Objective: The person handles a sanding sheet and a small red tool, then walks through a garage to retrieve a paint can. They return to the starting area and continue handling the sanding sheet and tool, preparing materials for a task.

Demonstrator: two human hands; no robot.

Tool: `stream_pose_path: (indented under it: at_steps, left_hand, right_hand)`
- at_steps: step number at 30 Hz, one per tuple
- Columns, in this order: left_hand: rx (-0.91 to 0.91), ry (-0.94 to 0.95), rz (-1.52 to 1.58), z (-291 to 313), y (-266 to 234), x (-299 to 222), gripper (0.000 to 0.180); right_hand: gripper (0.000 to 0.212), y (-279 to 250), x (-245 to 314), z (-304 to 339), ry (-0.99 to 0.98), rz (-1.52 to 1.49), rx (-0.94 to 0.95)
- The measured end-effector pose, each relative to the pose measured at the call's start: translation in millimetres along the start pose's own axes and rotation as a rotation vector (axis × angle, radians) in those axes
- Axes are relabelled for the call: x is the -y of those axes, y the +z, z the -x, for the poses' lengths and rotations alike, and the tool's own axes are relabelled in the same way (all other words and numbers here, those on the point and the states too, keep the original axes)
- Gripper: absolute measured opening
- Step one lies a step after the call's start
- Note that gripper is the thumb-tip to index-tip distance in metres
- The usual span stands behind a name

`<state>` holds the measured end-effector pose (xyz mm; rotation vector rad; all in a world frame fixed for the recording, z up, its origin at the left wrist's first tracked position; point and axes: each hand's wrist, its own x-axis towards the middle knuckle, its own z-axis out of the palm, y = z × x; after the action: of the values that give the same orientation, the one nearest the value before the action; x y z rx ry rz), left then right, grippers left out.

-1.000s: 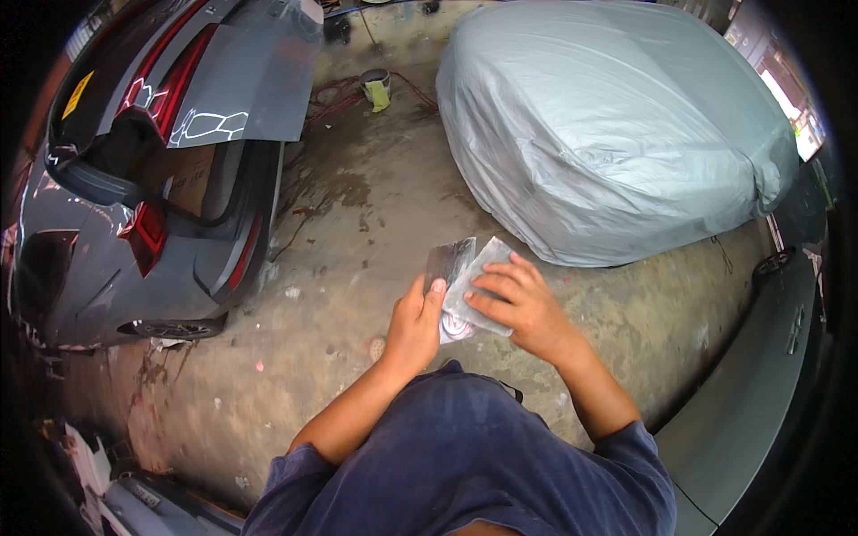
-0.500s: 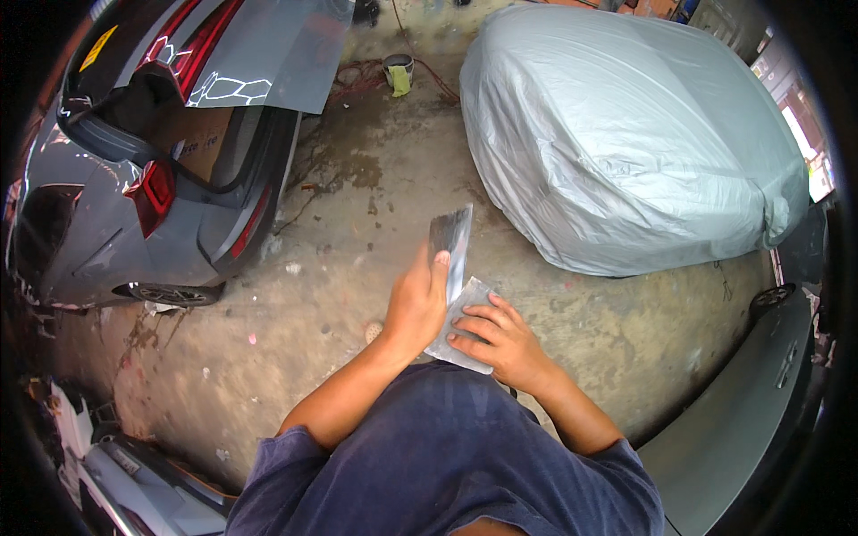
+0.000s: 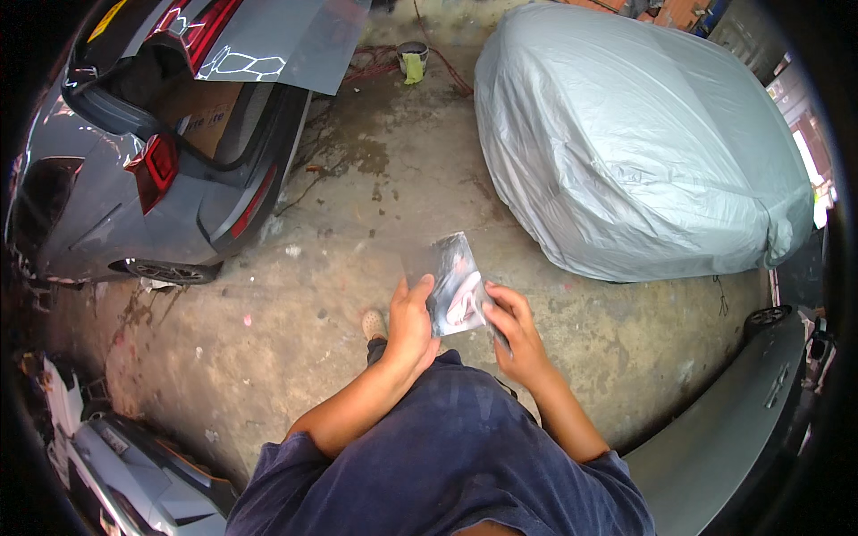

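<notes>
In front of my waist, my left hand (image 3: 409, 326) grips a thin grey metal plate (image 3: 447, 264), thumb on top and the other fingers mostly hidden beneath. Its broad shiny face is turned up and carries a pinkish-white patch, though whether that is paste or a reflection I cannot tell. My right hand (image 3: 525, 347) is closed on a second flat spreader (image 3: 498, 334), tilted so steeply that only a narrow strip shows. The spreader stands at the right edge of the plate; contact between the two is unclear.
A dark grey car (image 3: 192, 210) with its tailgate raised stands at left, and a car under a silver cover (image 3: 617, 143) at right. A bucket (image 3: 412, 52) with a yellow-green cloth sits far off by a red hose. Grey body panels (image 3: 724, 438) lie near right.
The left plate has swung from a steep angle to show its broad face. The right spreader has turned from nearly flat to steeply tilted, moving slightly right of the plate.
</notes>
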<state>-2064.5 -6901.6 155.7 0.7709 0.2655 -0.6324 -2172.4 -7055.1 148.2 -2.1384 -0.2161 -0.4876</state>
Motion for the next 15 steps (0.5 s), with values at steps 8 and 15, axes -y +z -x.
stream_pose_path:
  at_steps: [8,15]
  left_hand:
    - [0.019,0.041,-0.133,4.8,-14.4,-6.3,0.037]
    - [0.113,0.189,-0.37,3.0,-18.4,-6.3,0.039]
  right_hand:
    - [0.049,-40.3,10.5,-17.2,-0.063,0.527,0.115]
    - [0.054,-41.3,30.0,-32.5,-0.189,0.475,0.233]
